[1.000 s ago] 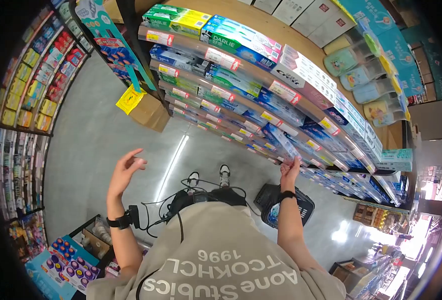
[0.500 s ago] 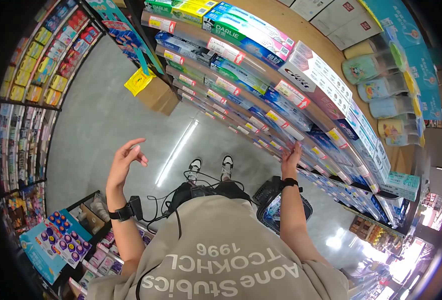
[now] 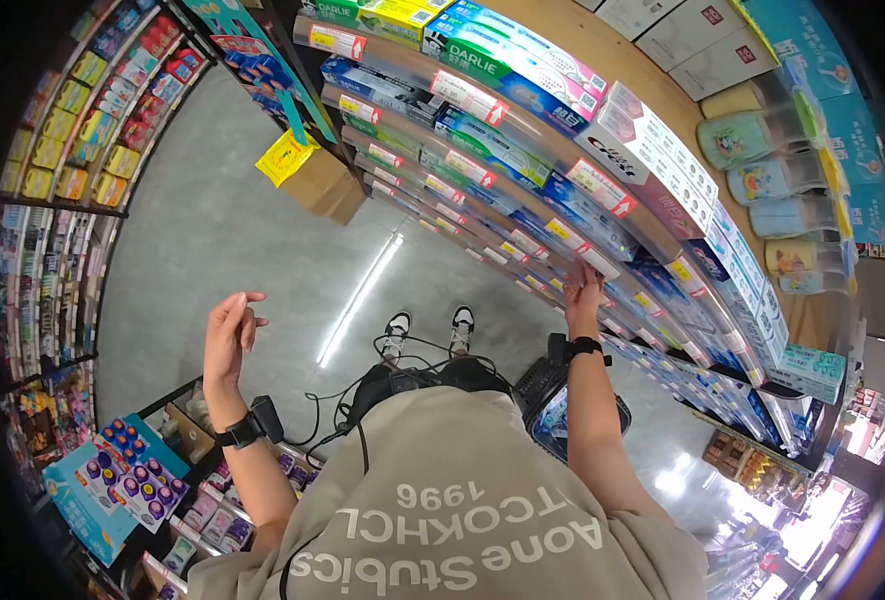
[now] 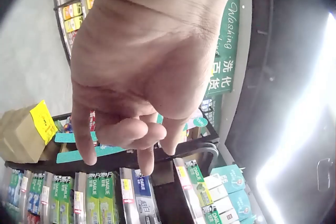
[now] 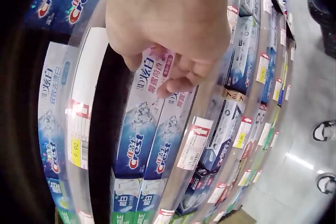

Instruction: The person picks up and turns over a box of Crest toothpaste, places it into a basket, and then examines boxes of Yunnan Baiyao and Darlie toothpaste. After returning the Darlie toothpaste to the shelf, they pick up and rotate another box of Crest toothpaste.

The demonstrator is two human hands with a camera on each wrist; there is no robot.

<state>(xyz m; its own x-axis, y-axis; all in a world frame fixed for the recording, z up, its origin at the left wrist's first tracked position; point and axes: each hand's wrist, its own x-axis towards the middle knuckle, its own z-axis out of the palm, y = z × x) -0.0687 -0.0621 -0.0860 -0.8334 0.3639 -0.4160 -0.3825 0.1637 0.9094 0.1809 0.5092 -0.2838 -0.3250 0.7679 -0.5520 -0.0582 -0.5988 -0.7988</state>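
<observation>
My right hand (image 3: pixel 583 292) reaches into a lower shelf of toothpaste boxes. In the right wrist view its thumb and curled fingers (image 5: pixel 176 86) are at the end of a white-and-blue Crest toothpaste box (image 5: pixel 137 129), gripping it. A matching Crest box (image 5: pixel 167 134) lies close against its right side, partly under the fingers. To the left is a dark gap in the row. My left hand (image 3: pixel 228 335) is raised over the floor, away from the shelf, with loosely bent fingers and nothing in it. In the left wrist view, Darlie toothpaste boxes (image 4: pixel 100 198) appear beyond its fingertips.
Price tags (image 3: pixel 592 188) line the shelf edges. A black basket (image 3: pixel 552 405) stands on the floor beside my right leg. Cables (image 3: pixel 327 415) hang around my waist. A cardboard box (image 3: pixel 324 185) sits at the shelf's far end, and packed shelves (image 3: pixel 47 280) stand at left.
The toothpaste box in my right hand has moved from in front of the shelf edge into the shelf, and the hand has gone in with it. My left-hand fingers have bent more.
</observation>
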